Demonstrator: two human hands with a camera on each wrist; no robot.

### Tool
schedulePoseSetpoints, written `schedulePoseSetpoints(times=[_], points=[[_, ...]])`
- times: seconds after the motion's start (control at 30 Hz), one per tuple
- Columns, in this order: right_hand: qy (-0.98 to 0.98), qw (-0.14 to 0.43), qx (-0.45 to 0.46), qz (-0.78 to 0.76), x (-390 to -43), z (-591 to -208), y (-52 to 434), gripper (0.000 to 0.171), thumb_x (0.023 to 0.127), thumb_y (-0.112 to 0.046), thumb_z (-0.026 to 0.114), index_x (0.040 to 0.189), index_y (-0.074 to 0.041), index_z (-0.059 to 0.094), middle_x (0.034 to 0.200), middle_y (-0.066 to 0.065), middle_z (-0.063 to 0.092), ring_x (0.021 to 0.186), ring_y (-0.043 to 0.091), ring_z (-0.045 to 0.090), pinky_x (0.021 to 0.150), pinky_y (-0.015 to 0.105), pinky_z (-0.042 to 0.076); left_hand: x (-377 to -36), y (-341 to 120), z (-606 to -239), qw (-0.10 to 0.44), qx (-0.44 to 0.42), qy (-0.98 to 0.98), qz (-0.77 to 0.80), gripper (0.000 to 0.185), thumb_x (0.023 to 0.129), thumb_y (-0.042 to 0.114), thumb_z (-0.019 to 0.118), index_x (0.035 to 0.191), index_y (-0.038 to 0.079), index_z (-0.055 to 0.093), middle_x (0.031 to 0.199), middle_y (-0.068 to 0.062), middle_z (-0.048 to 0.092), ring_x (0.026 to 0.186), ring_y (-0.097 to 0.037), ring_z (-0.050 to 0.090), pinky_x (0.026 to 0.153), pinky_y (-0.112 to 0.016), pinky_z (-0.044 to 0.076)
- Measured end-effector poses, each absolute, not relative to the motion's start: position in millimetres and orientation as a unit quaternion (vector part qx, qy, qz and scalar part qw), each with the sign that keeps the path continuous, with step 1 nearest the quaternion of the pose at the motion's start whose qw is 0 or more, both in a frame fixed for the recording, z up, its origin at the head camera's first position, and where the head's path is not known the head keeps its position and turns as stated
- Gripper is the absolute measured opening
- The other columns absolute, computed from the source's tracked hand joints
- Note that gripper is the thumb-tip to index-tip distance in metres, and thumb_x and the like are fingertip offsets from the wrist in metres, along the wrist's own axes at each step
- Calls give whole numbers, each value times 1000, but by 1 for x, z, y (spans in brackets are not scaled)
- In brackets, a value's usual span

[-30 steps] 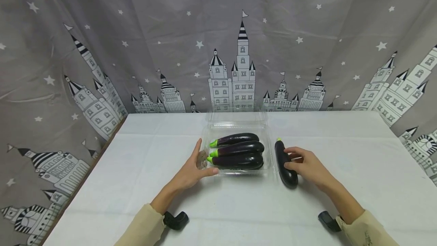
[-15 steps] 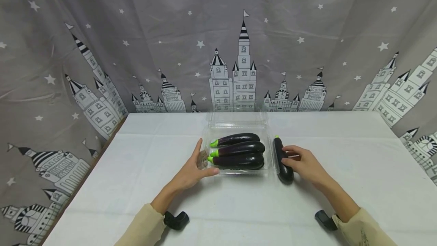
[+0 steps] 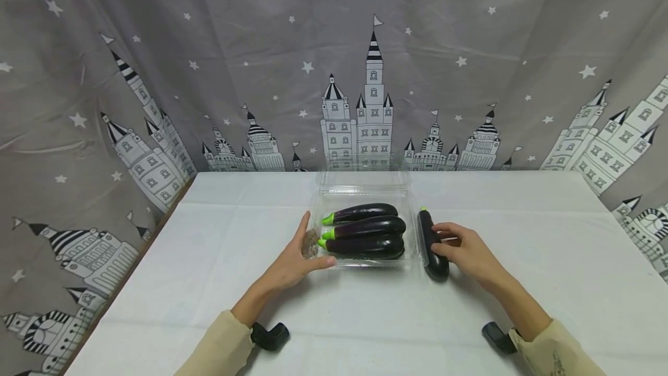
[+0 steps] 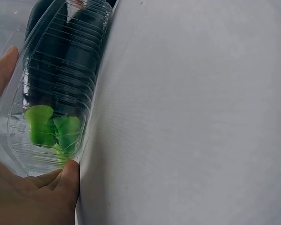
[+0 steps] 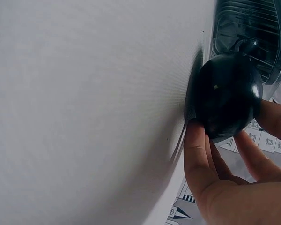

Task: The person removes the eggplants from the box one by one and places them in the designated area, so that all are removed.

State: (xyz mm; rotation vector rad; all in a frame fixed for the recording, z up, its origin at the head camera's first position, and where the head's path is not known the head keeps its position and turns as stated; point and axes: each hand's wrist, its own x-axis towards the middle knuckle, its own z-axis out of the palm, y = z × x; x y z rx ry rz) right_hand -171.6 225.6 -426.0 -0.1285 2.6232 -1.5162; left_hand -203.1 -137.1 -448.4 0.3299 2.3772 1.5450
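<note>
A clear plastic clamshell box (image 3: 360,264), lid raised at the back, holds several dark eggplants (image 3: 367,226) lying side by side, green stem ends to the left. At the box's left front corner, my left hand (image 3: 289,263) rests with its thumb and fingers spread against the walls. The left wrist view shows green stems (image 4: 41,125) through the ribbed plastic. Outside the box's right wall, one more eggplant (image 3: 437,267) lies on the table. My right hand (image 3: 469,251) grips its right side; in the right wrist view, curled fingers (image 5: 196,152) and thumb surround its rounded end.
White cloth covers the table (image 3: 365,318). Behind it hangs a grey curtain (image 3: 250,16) printed with castles and stars. A black wrist device (image 3: 269,337) sits by each beige sleeve.
My right hand has shifted the outer eggplant slightly left, up close to the box's right wall. The left hand and the box stay as they were.
</note>
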Motion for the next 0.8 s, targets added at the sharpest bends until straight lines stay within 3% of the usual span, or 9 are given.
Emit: schedulePoseSetpoints(times=[0.43, 0.8], points=[[861, 48, -52, -504, -172, -428, 226, 45, 95, -10, 63, 135, 8, 52, 129, 30, 55, 117, 44, 57, 93, 51, 48, -203, -137, -447, 144, 110, 824, 537, 120, 80, 41, 82, 160, 21, -5, 161, -21, 15, 148, -36, 10, 114, -61, 8], [846, 49, -41, -529, -170, -426, 226, 41, 98, -9, 59, 134, 9, 51, 128, 32, 55, 115, 40, 58, 86, 41, 54, -203, -137, -447, 144, 112, 823, 537, 119, 80, 41, 81, 160, 19, -5, 162, -20, 12, 148, -36, 9, 114, -62, 8]])
